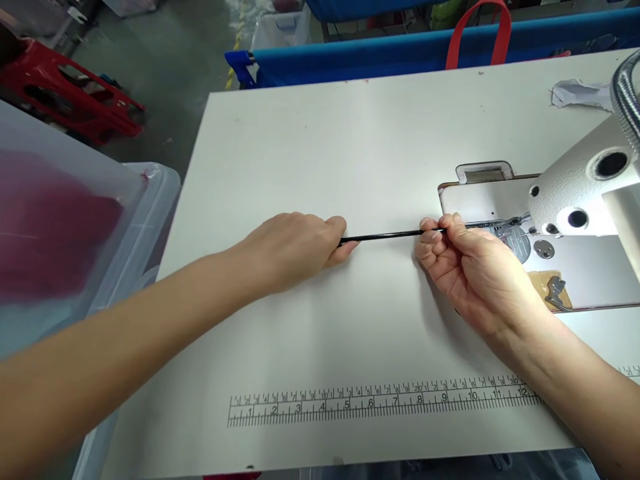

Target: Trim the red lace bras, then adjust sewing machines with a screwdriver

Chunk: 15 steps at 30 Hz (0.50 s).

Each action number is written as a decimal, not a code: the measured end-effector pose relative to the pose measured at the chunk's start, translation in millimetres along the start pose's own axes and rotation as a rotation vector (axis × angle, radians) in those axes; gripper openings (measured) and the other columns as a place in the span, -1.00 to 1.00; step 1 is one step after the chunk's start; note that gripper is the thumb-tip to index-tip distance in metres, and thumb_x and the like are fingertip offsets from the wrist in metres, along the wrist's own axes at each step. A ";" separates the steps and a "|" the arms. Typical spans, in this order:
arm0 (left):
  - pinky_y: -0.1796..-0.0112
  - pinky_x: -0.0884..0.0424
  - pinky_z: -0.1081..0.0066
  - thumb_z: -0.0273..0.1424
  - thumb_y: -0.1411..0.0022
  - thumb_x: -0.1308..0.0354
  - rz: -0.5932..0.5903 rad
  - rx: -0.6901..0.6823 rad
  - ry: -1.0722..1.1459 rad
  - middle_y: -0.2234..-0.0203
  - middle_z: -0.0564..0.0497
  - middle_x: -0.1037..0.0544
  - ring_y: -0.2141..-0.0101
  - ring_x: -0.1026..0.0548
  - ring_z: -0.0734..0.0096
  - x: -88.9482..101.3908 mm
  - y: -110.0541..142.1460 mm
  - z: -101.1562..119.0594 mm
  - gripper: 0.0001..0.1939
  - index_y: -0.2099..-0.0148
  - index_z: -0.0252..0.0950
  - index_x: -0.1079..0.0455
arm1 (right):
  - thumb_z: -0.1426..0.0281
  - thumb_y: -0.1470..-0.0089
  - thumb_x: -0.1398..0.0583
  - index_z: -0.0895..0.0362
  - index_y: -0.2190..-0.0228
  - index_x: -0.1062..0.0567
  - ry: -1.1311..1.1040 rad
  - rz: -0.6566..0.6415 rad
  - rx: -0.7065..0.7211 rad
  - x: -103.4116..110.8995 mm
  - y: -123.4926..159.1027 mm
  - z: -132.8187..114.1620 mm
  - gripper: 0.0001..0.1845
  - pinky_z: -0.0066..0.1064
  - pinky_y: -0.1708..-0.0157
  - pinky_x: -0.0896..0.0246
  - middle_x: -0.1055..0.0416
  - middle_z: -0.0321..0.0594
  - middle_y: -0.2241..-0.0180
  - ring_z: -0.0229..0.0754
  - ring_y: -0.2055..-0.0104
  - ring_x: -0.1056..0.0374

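Observation:
A thin black cord [385,236] runs taut between my two hands, just over the white table. Its left part is pinched by the closed fingers of my left hand [295,250]. My right hand [475,273], palm turned up, grips the same cord between thumb and fingertips. Beyond the right hand, a dark strand leads to the needle area of a white sewing machine [575,180]. Whether the cord lies under the presser foot [517,221] is hard to make out. The right hand partly covers the machine's metal bed plate [590,273].
A printed ruler scale [373,402] runs along the table's [280,153] front. Loose metal presser feet [556,292] lie on brown tape. At the back right is a fabric scrap [580,93]. Clear plastic bins [160,180] stand left; a blue cloth rail [350,63] borders the back.

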<state>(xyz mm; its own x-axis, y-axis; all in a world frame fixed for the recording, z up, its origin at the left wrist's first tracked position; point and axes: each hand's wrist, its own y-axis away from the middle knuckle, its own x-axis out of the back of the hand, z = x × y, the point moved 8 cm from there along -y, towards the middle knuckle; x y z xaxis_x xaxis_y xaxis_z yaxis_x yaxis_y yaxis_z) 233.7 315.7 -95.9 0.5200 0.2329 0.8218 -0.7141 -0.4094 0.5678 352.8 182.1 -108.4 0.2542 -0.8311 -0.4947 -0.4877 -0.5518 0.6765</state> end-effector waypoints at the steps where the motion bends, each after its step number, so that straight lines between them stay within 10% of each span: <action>1: 0.55 -0.11 0.37 -0.12 -0.35 0.23 -0.020 -0.017 0.022 0.63 -0.01 -0.41 0.60 -0.39 0.25 0.9 -2.3 -1.4 -0.60 0.21 -0.26 -0.32 | 0.55 -0.35 0.04 0.21 0.54 -0.37 0.008 0.005 0.007 0.4 -0.4 -0.4 -0.58 -0.63 0.42 -0.40 -0.45 -0.22 0.48 -0.42 0.53 -0.38; 15: 0.56 -0.06 0.36 -0.18 -0.39 0.34 0.065 -0.017 -0.141 0.60 -0.12 -0.46 0.57 -0.44 0.10 4.0 3.4 7.5 -0.51 0.11 -0.39 -0.32 | 0.49 -0.37 0.03 0.16 0.53 -0.38 0.037 -0.015 0.037 -0.4 0.6 -0.5 -0.58 -0.62 0.35 -0.43 -0.48 -0.25 0.44 -0.39 0.39 -0.48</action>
<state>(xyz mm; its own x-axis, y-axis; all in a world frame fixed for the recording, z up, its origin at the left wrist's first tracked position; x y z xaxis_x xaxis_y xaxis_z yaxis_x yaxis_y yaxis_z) 236.9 308.5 -91.0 0.5324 0.0794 0.8427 -0.7554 -0.4045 0.5154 352.8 182.1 -107.5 0.2923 -0.8250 -0.4837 -0.5137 -0.5621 0.6483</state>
